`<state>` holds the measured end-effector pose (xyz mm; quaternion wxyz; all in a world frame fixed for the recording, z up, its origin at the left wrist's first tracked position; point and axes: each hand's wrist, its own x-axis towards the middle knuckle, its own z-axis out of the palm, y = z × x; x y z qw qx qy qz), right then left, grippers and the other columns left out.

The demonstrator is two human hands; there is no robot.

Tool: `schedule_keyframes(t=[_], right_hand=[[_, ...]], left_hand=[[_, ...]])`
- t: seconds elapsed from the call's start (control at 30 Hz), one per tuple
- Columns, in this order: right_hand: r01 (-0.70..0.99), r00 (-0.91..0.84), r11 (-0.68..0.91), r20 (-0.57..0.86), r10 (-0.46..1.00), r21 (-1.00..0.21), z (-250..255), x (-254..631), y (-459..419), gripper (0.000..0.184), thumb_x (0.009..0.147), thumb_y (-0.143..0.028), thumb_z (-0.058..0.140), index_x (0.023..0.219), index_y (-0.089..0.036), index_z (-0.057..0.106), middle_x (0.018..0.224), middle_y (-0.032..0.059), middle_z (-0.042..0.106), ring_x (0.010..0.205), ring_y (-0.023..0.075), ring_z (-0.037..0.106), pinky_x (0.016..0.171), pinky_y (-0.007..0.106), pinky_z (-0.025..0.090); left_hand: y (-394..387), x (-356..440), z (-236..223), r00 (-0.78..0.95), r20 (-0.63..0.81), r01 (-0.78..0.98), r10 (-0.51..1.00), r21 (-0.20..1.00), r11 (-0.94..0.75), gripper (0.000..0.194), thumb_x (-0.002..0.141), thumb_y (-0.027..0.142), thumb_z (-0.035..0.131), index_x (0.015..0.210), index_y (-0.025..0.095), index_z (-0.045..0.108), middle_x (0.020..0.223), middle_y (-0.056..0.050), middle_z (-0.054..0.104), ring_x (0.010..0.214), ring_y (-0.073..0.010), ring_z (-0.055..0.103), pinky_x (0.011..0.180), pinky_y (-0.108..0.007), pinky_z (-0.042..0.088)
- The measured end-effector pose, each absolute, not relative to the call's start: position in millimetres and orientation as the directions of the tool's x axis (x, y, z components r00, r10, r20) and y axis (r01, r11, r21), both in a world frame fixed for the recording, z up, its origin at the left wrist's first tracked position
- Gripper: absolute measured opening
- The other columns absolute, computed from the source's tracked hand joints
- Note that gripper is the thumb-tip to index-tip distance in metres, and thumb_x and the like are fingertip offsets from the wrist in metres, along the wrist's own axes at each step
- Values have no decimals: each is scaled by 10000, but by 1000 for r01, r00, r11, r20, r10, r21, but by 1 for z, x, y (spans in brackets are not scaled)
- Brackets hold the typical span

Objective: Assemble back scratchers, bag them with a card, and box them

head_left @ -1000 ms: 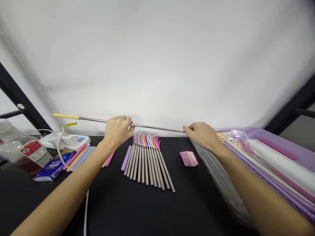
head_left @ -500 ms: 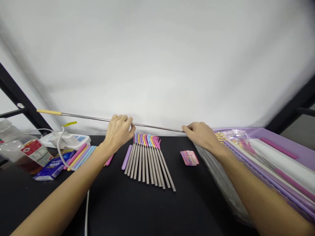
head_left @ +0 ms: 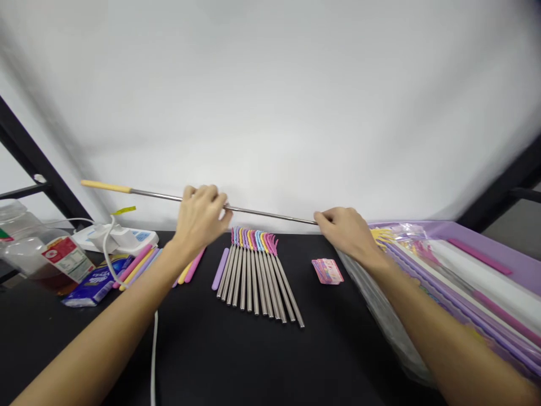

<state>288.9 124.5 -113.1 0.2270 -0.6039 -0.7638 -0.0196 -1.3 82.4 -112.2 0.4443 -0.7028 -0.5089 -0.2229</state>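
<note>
The left hand (head_left: 198, 217) and right hand (head_left: 344, 228) were raised just above the far edge of the black table top (head_left: 84, 349), with a long steel rod (head_left: 270, 215) held across the view against the white backdrop (head_left: 296, 101). Its yellow tip (head_left: 105, 186) stuck out well past the left hand, and the rod tilted up towards that end. The right hand closed narrowly around the other end, thumb and fingers pinching it. The left fingers curled around the rod's middle, but the blur made it hard to say whether they gripped it or only loosely cupped it.

Below, a fanned row of steel tubes (head_left: 257, 287) lay between the hands, every one seemingly ending in a coloured curled tip. Still apart from any tube were a purple silicone stick (head_left: 220, 269), pink and yellow sticks (head_left: 192, 268), and a bundle of pastel sticks (head_left: 137, 266) near the left forearm. A pink card packet (head_left: 327, 272) lay near the right hand, beside a clear plastic bag (head_left: 380, 316) and a purple tray (head_left: 477, 248) holding more coloured pieces
</note>
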Motion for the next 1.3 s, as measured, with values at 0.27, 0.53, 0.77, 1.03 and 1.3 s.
schedule_keyframes(t=[0.27, 0.53, 0.77, 1.03, 1.3], right_hand=[[904, -230, 342, 380, 896, -257, -123, 249, 113, 523, 937, -381, 312, 660, -161, 698, 648, 117, 671, 562, 173, 524, 549, 298, 251], [944, -219, 287, 345, 913, -159, -118, 263, 118, 495, 924, -354, 334, 679, -162, 719, 688, 123, 694, 612, 200, 579, 550, 303, 258], [895, -322, 401, 340, 884, -194, -119, 238, 107, 530, 969, -359, 295, 727, -163, 724, 726, 114, 717, 636, 187, 611, 570, 294, 285], [941, -313, 330, 175, 933, -76, -101, 297, 129, 632, 966, -570, 262, 666, -180, 658, 712, 104, 680, 682, 225, 614, 622, 297, 333], [944, -303, 327, 262, 916, -52, -120, 266, 116, 665, 1001, -482, 199, 684, -156, 684, 701, 140, 686, 677, 249, 648, 600, 322, 335]], left_hand=[[77, 48, -125, 492, 662, 870, 565, -385, -307, 110, 881, 173, 501, 894, 166, 610, 876, -86, 582, 852, -237, 531, 759, -367, 395], [84, 37, -137, 420, 636, 900, 647, -386, -204, 117, 872, 134, 488, 822, 160, 591, 763, -76, 565, 766, -238, 537, 707, -366, 396], [81, 61, -140, 497, 620, 867, 607, -388, -314, 123, 877, 112, 467, 894, 156, 580, 801, -81, 600, 837, -246, 559, 744, -368, 389], [89, 16, -137, 323, 568, 931, 757, -336, -144, 135, 857, 145, 462, 806, 157, 586, 733, -77, 646, 712, -249, 635, 603, -351, 329], [83, 49, -149, 346, 450, 930, 824, -279, -238, 151, 854, 128, 458, 903, 171, 594, 717, -65, 685, 603, -248, 650, 497, -304, 291]])
